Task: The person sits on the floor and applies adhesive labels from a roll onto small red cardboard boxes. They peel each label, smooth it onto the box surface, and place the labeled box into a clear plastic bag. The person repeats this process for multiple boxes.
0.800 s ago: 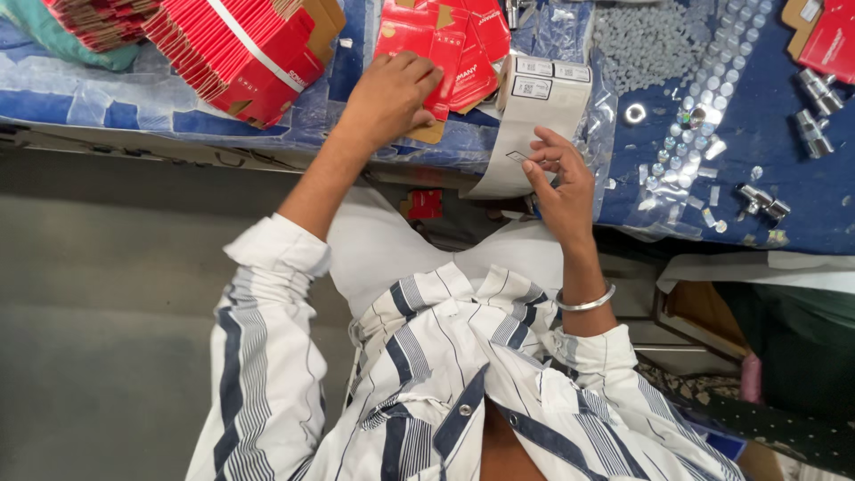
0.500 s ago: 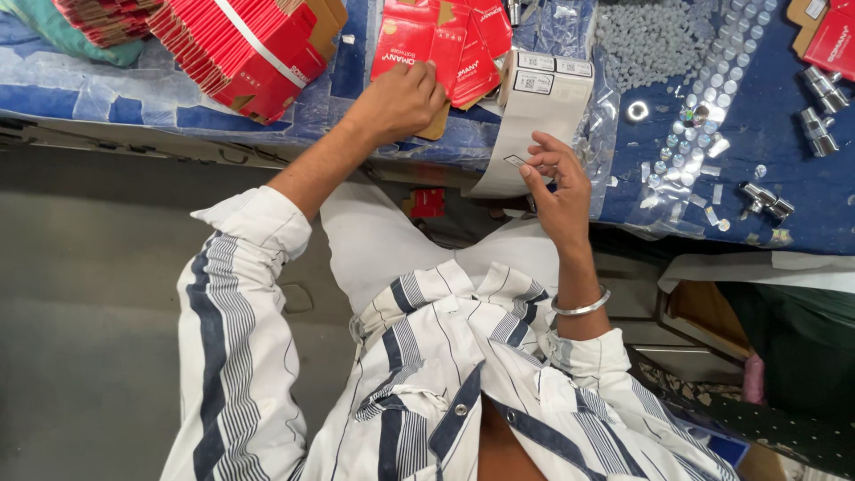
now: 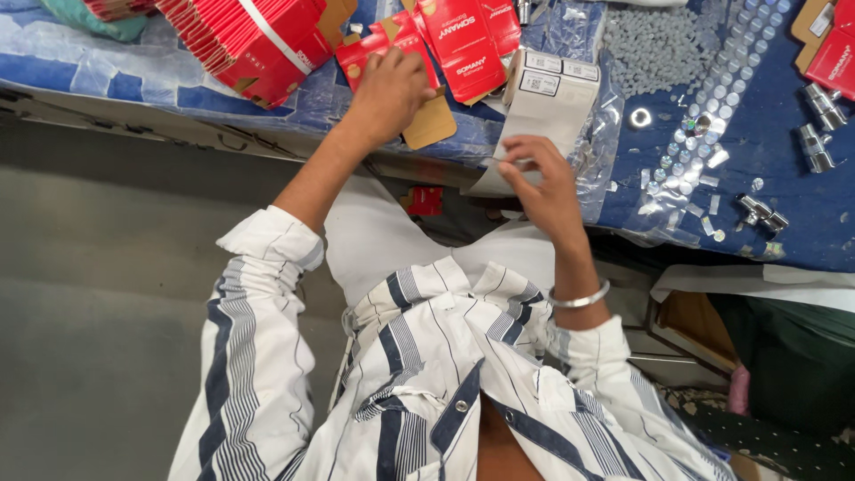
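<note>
My left hand [image 3: 388, 89] lies on a fan of flat red cartons [image 3: 463, 40] at the table's near edge. Its fingers curl over one carton with a brown cardboard flap [image 3: 431, 123]. My right hand [image 3: 543, 183], with a metal bangle on the wrist, pinches the lower end of a white strip of printed labels [image 3: 545, 93]. The strip hangs over the table edge. A sheet of clear plastic [image 3: 598, 151] lies under it.
A banded stack of folded red cartons [image 3: 254, 40] sits at the far left on the blue table cover [image 3: 784, 205]. Small clear round parts [image 3: 655, 44], a metal ring [image 3: 640, 117] and several chrome fittings [image 3: 815, 125] lie to the right. A brown box [image 3: 699, 325] stands below the table.
My left hand has shifted slightly on the red cartons and my left elbow has swung outward. My right hand stays on the label strip, fingers working its edge.
</note>
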